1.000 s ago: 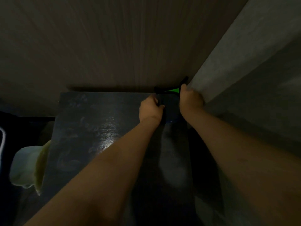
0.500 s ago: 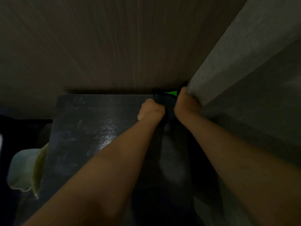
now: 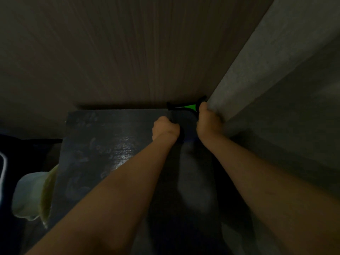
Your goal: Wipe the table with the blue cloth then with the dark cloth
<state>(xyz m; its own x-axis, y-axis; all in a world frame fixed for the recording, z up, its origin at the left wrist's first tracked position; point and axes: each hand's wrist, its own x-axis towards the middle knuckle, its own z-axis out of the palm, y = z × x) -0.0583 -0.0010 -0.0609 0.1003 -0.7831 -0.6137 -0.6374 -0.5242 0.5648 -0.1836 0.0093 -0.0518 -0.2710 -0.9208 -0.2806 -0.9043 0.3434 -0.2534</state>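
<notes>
The dark table (image 3: 110, 144) has a wet sheen near its middle. Both my hands are at its far right corner. A dark cloth (image 3: 184, 117) with a bright green patch lies bunched between them, against the back wall. My left hand (image 3: 165, 129) is fisted on the cloth's left side. My right hand (image 3: 207, 122) is closed on its right side, pressed against the grey panel. Dim light hides the cloth's exact colour, and a bluish tint shows at its near edge. No second cloth can be made out.
A brown ribbed wall (image 3: 128, 52) rises directly behind the table. A grey panel (image 3: 266, 80) runs along the right side. A pale crumpled bag or cloth (image 3: 31, 196) hangs beside the table's left edge, over a dark floor area.
My left hand has curled tighter into a fist on the cloth and drawn slightly toward me. My right hand stays at the corner.
</notes>
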